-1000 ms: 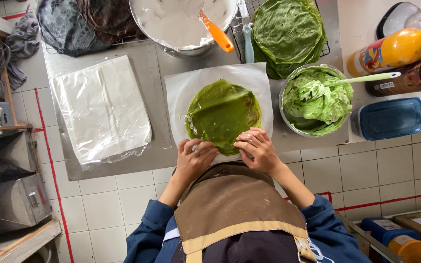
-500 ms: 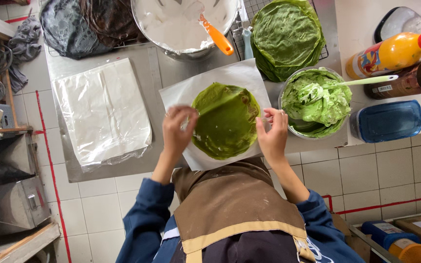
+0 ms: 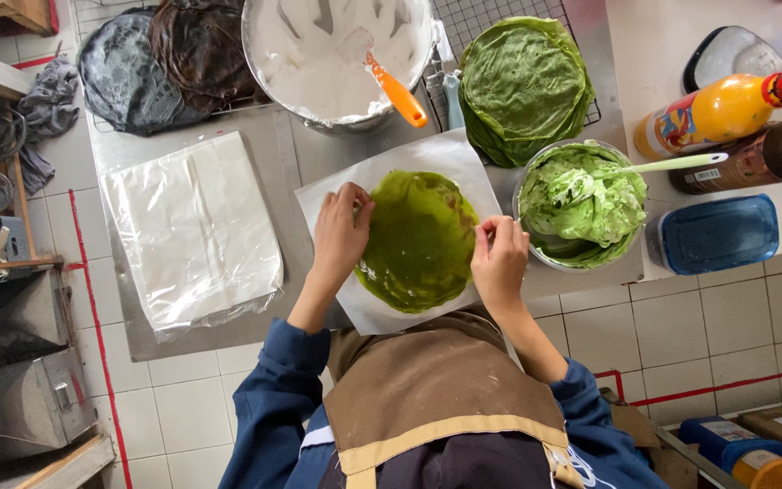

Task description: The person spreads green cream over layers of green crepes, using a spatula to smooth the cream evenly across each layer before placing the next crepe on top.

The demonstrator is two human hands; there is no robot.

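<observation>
A round green crepe [image 3: 418, 240] lies flat on a white paper sheet [image 3: 337, 195] on the steel counter. My left hand [image 3: 338, 234] rests at the crepe's left edge, with its fingertips curled onto the rim. Across the crepe, my right hand [image 3: 498, 261] pinches the right edge between thumb and fingers. Both sleeves are blue, and a brown apron [image 3: 436, 389] fills the bottom of the view.
A glass bowl of green cream [image 3: 581, 204] with a pale green spoon [image 3: 676, 164] stands right of the crepe. Behind are a stack of green crepes [image 3: 522, 81], a metal bowl of white cream [image 3: 328, 54] with an orange spatula [image 3: 395, 91], dark crepes [image 3: 165, 59] and folded plastic sheets [image 3: 192, 226]. Bottles [image 3: 726, 109] and a blue lid [image 3: 717, 234] sit at right.
Both hands have gone from the crepe's near edge out to its left and right sides. The paper and crepe have shifted slightly on the counter.
</observation>
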